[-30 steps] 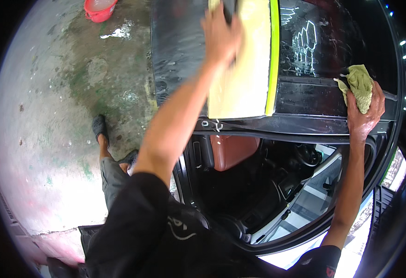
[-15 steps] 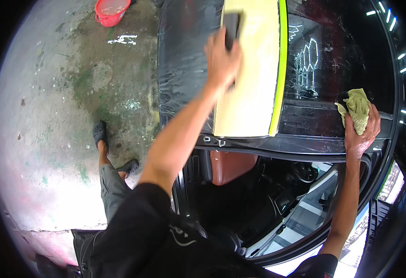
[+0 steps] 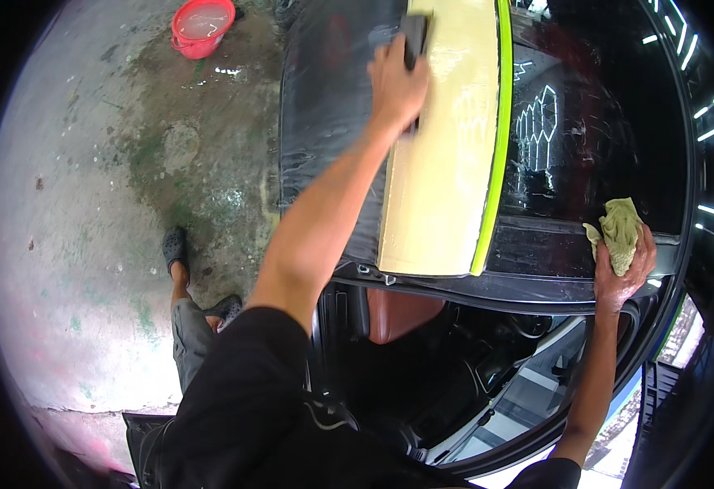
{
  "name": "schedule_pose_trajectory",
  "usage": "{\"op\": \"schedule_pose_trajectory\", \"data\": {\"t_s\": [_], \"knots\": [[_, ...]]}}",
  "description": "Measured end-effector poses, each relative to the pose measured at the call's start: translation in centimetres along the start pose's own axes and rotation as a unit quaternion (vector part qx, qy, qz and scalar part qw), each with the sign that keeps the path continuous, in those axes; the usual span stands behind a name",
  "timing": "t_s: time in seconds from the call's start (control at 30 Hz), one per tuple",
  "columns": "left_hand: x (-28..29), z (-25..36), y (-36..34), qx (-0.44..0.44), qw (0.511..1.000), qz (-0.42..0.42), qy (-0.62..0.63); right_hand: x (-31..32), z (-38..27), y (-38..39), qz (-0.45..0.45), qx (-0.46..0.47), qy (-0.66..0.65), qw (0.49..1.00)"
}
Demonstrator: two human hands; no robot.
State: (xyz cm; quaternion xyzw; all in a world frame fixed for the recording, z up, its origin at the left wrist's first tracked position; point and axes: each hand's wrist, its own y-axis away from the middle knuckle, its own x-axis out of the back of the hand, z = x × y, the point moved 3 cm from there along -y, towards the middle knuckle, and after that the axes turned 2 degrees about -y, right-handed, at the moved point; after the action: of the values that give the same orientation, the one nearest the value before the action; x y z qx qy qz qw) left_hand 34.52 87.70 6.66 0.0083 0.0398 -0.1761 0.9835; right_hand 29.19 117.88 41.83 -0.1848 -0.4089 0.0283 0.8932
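Observation:
My left hand [image 3: 396, 85] is stretched up the car roof, gripping a dark rectangular block [image 3: 416, 37] against the left edge of a pale-yellow painted strip [image 3: 446, 171]. A bright green line [image 3: 492, 204] borders that strip on the right. Left of it lies a streaked, wet dark section [image 3: 324, 106]. My right hand [image 3: 621, 273] holds a crumpled yellow-green cloth [image 3: 620, 232] and rests on the glossy black roof [image 3: 585, 147] near its door-side edge.
The open door frame [image 3: 536, 303] below the roof shows a brown seat [image 3: 397, 314] and dark interior. A red bucket of cloudy water [image 3: 202, 28] stands on the stained concrete floor [image 3: 112, 204] at upper left. My legs and dark clogs [image 3: 175, 248] show at left.
The car has shifted lower in the picture. My left hand with the block has slid farther up along the yellow strip. My right hand keeps its place on the roof with the cloth.

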Motion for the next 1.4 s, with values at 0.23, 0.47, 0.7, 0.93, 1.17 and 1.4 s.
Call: {"op": "schedule_pose_trajectory", "data": {"t_s": [0.23, 0.47, 0.7, 0.93, 1.17, 1.4], "knots": [[1.4, -2.9, 16.6, 0.006, 0.999, -0.048, 0.023, 0.8, 0.5, 0.9, -0.021, -0.007, 0.019, 1.000], [-1.7, -1.2, -5.7, -0.055, 0.997, 0.050, -0.013, 0.4, 0.2, 0.2, -0.013, 0.005, 0.000, 1.000], [0.5, -1.8, 7.9, -0.027, 0.999, -0.031, 0.010, 0.1, 0.5, 0.8, -0.010, -0.002, 0.036, 0.999], [3.4, -3.0, 23.0, 0.001, 1.000, -0.019, 0.005, -0.5, 0.5, 0.2, 0.019, 0.005, 0.043, 0.999], [2.7, -2.0, 16.3, -0.031, 0.999, -0.024, 0.003, -0.4, 1.5, -0.2, 0.033, 0.025, 0.051, 0.998], [4.3, -3.3, 28.1, -0.011, 1.000, 0.006, 0.013, -0.1, 1.5, 0.5, 0.044, 0.044, 0.036, 0.997]]}}
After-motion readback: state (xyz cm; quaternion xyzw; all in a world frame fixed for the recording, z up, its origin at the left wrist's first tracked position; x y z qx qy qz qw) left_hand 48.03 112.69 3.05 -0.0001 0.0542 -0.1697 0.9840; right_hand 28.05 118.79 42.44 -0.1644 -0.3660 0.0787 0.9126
